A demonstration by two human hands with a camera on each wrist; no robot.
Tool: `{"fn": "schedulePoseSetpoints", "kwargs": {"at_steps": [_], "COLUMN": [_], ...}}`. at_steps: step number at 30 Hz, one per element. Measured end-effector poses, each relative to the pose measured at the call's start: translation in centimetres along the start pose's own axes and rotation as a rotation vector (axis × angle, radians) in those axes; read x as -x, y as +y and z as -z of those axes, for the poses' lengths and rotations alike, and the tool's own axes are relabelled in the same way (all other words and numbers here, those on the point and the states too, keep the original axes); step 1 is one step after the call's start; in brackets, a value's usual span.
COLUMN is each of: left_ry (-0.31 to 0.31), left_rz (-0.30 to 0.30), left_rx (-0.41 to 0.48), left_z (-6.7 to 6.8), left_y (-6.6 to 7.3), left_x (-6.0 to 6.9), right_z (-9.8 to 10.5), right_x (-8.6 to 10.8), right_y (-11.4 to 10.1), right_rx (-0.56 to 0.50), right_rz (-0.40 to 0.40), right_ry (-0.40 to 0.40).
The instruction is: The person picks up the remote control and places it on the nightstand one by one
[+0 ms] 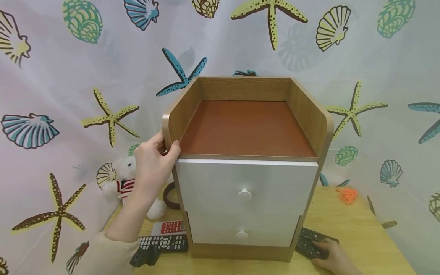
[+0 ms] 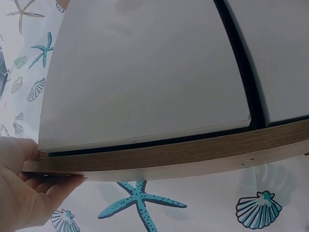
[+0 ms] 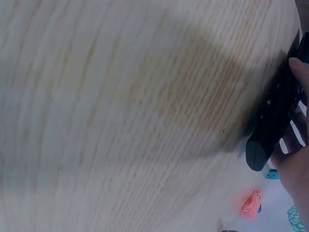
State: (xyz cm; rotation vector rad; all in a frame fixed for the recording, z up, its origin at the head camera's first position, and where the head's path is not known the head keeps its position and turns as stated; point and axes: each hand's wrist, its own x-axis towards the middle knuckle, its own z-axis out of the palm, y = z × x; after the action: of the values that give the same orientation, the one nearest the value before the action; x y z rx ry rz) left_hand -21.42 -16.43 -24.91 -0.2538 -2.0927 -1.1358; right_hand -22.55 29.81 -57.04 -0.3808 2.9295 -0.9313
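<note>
A small wooden cabinet (image 1: 249,128) with two white drawer fronts (image 1: 213,191) and round white knobs stands in the middle of the head view. My left hand (image 1: 154,164) grips the front edge of its left side panel, thumb on the inner side. The left wrist view shows that hand (image 2: 29,193) pinching the wooden panel (image 2: 159,157) at one end. To the cabinet's right, my right hand (image 1: 331,256) holds a black remote control (image 1: 306,244) near the tabletop. In the right wrist view, thumb and fingers lie on opposite sides of the remote (image 3: 273,116).
Left of the cabinet are a red-and-white remote (image 1: 172,227), a black remote (image 1: 178,243), a small black object (image 1: 146,256), a dark ring (image 1: 166,196) and a white plush toy (image 1: 125,172). Orange string (image 1: 348,195) lies on the wooden table (image 1: 361,236) at right. A shell-patterned curtain (image 1: 220,38) hangs behind.
</note>
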Motion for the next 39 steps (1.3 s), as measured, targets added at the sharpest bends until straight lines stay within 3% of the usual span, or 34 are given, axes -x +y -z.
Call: {"fn": "schedulePoseSetpoints", "kwargs": {"at_steps": [12,26,35,39], "left_ry": [-0.01,-0.018,-0.011,-0.017], "left_rz": [-0.001,-0.011,-0.029,-0.024], "left_rx": [0.03,0.0,0.005,0.0], "left_z": [0.1,0.2,0.2,0.2], "left_y": [-0.2,-0.5,-0.6,-0.6], "left_x": [0.0,-0.2,-0.2,-0.1], "right_z": [1.1,2.8,4.8,5.4], "right_x": [0.5,1.9,3.3,3.8], "right_y": [-0.7,-1.2,-2.7,-3.1], "right_rx": [-0.035,-0.063,-0.049,-0.049], "right_rz": [0.037,0.158,0.19,0.253], "right_ry": [-0.036,-0.136,-0.123,-0.084]}}
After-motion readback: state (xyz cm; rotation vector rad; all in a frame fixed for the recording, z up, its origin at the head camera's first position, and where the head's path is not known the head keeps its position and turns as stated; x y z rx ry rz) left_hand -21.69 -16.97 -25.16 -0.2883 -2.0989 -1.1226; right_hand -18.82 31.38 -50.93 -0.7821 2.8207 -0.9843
